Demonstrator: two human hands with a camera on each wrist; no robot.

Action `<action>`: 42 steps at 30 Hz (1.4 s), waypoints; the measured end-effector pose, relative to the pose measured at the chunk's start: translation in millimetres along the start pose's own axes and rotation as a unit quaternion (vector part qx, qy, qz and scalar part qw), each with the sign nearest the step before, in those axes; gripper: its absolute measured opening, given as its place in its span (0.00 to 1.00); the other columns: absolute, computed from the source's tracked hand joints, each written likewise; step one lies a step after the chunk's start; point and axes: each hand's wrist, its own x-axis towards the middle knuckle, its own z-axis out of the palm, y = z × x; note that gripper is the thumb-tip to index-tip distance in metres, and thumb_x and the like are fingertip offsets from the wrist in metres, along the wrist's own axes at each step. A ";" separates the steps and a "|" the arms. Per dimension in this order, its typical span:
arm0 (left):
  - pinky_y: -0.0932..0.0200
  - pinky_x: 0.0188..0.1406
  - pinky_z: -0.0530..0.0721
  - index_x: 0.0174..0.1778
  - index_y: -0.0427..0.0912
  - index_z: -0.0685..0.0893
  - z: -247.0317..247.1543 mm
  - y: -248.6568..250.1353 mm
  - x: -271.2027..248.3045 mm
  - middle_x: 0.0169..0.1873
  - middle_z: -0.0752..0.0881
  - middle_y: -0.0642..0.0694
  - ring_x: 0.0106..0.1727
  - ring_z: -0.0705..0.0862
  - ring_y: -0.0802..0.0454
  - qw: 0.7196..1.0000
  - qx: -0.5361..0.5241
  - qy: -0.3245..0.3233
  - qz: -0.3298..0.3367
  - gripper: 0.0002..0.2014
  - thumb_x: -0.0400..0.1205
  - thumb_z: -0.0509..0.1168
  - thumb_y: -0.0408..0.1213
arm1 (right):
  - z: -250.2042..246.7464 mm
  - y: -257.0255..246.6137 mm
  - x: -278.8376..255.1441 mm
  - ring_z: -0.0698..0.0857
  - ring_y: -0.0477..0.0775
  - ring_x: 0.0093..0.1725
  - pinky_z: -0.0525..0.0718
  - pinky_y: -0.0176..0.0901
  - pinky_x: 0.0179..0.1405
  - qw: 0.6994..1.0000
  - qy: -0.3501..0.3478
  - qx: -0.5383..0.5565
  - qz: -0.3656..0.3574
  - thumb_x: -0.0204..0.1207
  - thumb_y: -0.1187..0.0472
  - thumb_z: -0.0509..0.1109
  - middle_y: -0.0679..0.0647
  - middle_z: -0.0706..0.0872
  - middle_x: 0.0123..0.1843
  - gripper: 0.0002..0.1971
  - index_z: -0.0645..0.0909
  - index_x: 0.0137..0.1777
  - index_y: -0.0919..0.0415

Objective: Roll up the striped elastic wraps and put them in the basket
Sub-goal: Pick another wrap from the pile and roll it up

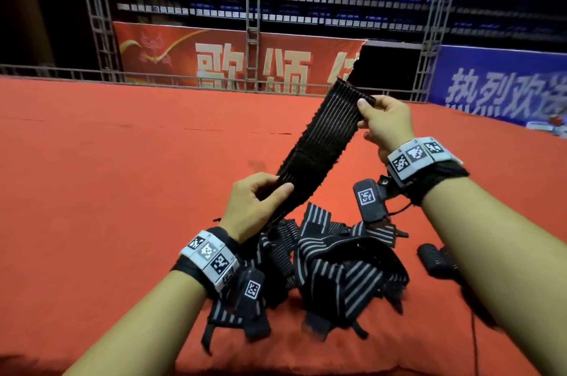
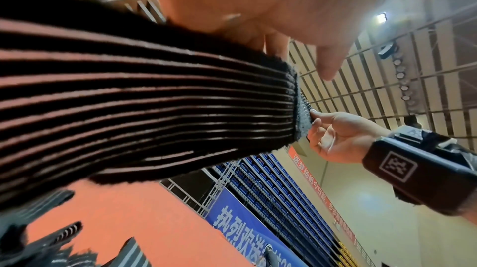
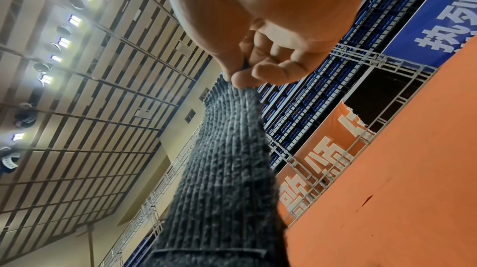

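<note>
The striped elastic wrap (image 1: 322,142) is stretched in the air between both hands in the head view, its long axis running from near left up to far right, above the red counter (image 1: 107,160). The left hand (image 1: 254,207) pinches its lower end, thumb on top and fingers curled beneath; the right hand (image 1: 383,124) pinches the far upper end between thumb and fingers, so it is the hand nearer the free end where rolling would likely start. A pile of loose wraps (image 1: 331,265) lies under the forearms, with 1 rolled wrap (image 1: 435,259) to its right. No basket shows.

From the left wrist, the wrap (image 2: 154,98) runs away from the camera toward the right hand (image 2: 335,138), whose fingers (image 2: 316,124) grip the fuzzy end. The left fingers are mostly hidden behind the fabric here.

From the right wrist, the thumb and forefinger (image 3: 245,79) clamp the wrap's (image 3: 224,159) gathered end, and the strip drops away taut below.
</note>
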 end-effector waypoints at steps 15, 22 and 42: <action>0.47 0.53 0.87 0.46 0.47 0.85 17.8 -30.9 4.2 0.40 0.91 0.53 0.42 0.88 0.58 0.987 -0.025 -0.113 -0.111 0.07 0.83 0.69 0.28 | 5.9 -7.9 7.3 0.80 0.41 0.31 0.75 0.34 0.26 0.999 -0.021 0.010 -0.022 0.82 0.62 0.72 0.45 0.86 0.38 0.02 0.85 0.48 0.56; 0.41 0.58 0.89 0.57 0.43 0.84 27.0 -39.8 -6.1 0.51 0.92 0.41 0.56 0.91 0.42 0.950 -0.063 -0.232 -0.200 0.11 0.82 0.70 0.26 | 4.2 -11.3 13.5 0.89 0.41 0.40 0.86 0.35 0.39 0.996 -0.039 0.078 -0.026 0.83 0.66 0.71 0.49 0.90 0.44 0.03 0.86 0.53 0.59; 0.49 0.48 0.88 0.54 0.50 0.89 37.9 21.2 17.2 0.43 0.92 0.49 0.46 0.89 0.52 0.977 -0.170 -0.055 -0.116 0.11 0.82 0.69 0.50 | -4.5 53.0 -79.0 0.88 0.49 0.37 0.87 0.39 0.37 0.975 -0.202 0.091 0.013 0.75 0.83 0.68 0.52 0.92 0.37 0.21 0.91 0.42 0.56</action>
